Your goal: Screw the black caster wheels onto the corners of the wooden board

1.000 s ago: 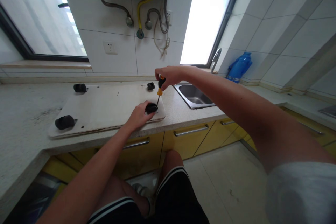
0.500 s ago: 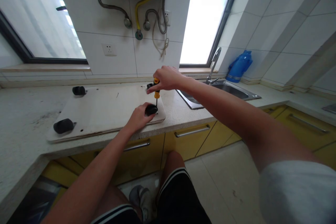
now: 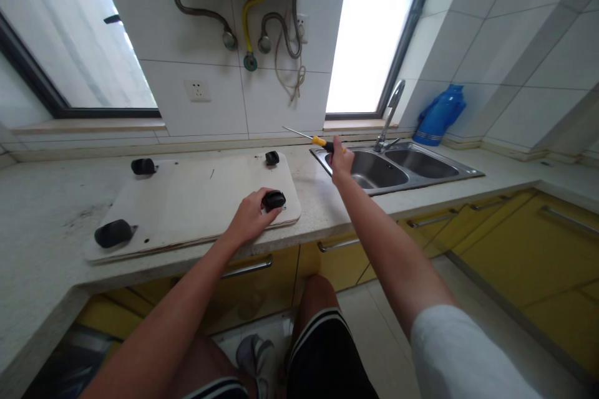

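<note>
A white board [image 3: 187, 199] lies flat on the countertop, with black caster-like feet near its corners. My left hand [image 3: 253, 215] grips the near right black foot [image 3: 274, 200], fingers curled round its left side. Out to the right, above the near edge of the sink, my right hand [image 3: 343, 161] is closed round a screwdriver [image 3: 319, 141] with a yellow and black handle. Its thin shaft points left toward the wall, clear of the board. Another black foot [image 3: 272, 158] is at the far right corner; two more, one black foot [image 3: 113, 233] among them, are on the left.
A double steel sink [image 3: 374, 168] with a tap [image 3: 390, 115] is set into the counter at right. A blue jug-like container [image 3: 440, 115] stands behind it. Hoses [image 3: 201, 11] hang on the tiled wall. Yellow drawers [image 3: 253, 290] with metal handles lie below the counter edge.
My right hand has lifted the screwdriver off the near right foot and swung it right, tilting it from upright to nearly level. My left hand stays on the foot.
</note>
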`<state>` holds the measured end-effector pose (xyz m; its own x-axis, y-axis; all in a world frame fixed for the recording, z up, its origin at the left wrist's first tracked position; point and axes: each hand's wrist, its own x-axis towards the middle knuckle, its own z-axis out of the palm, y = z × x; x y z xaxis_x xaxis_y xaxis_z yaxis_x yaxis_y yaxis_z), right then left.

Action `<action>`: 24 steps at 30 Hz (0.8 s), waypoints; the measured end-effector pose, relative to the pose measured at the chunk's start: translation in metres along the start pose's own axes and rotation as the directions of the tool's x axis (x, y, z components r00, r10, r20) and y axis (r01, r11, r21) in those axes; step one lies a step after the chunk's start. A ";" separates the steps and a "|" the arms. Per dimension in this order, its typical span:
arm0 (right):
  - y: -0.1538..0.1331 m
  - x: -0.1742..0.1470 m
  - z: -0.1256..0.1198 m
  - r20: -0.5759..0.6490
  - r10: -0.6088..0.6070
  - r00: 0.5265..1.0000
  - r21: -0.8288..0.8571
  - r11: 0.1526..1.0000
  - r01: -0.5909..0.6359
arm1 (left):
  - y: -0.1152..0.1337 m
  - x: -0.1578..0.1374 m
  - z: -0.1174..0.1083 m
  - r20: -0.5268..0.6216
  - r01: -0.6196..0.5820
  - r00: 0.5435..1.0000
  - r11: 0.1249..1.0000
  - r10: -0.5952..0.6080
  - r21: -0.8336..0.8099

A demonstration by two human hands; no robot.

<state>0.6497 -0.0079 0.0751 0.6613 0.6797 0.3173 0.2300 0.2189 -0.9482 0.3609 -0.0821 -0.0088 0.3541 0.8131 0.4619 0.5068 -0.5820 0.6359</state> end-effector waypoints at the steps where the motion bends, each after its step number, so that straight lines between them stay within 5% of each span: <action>1: 0.021 -0.007 0.004 -0.044 0.065 0.997 0.049 0.997 -0.062 | 0.000 0.000 0.000 0.003 0.002 1.000 1.000 -0.002 -0.004; 6: 0.078 -0.026 0.023 -0.160 0.241 0.957 0.229 0.952 -0.201 | 0.001 0.001 0.001 0.004 -0.025 1.000 1.000 0.025 0.005; 11: 0.086 -0.021 0.029 -0.144 0.254 0.956 0.272 0.939 -0.209 | 0.010 -0.001 0.006 -0.015 -0.062 0.998 0.998 0.062 -0.007; 14: 0.089 -0.017 0.029 -0.170 0.254 0.952 0.287 0.937 -0.199 | 0.020 0.003 -0.011 -0.089 -0.079 0.993 0.996 0.076 -0.033; 17: 0.093 -0.015 0.029 -0.179 0.249 0.952 0.303 0.934 -0.187 | 0.020 0.013 -0.067 -0.303 -0.133 0.945 0.991 0.122 -0.015; 20: 0.095 -0.015 0.030 -0.179 0.244 0.953 0.317 0.931 -0.179 | -0.011 0.024 -0.155 -0.675 -0.124 0.728 0.991 0.125 0.050; 21: 0.096 -0.015 0.030 -0.180 0.242 0.953 0.320 0.931 -0.176 | -0.028 0.026 -0.184 -0.770 -0.048 0.636 0.998 0.054 0.031; 23: 0.097 -0.015 0.032 -0.182 0.238 0.954 0.322 0.931 -0.170 | -0.068 0.023 -0.237 -0.832 0.281 0.530 0.960 -0.164 -0.010; 24: 0.097 -0.015 0.032 -0.185 0.236 0.954 0.321 0.932 -0.168 | -0.089 0.019 -0.257 -0.776 0.468 0.562 0.884 -0.288 0.011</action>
<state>0.6389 0.0256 -0.0220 0.8169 0.5710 0.0815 -0.1259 0.3144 -0.9409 0.1203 -0.0171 0.1021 -0.5566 0.6171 0.5562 0.6226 -0.1334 0.7711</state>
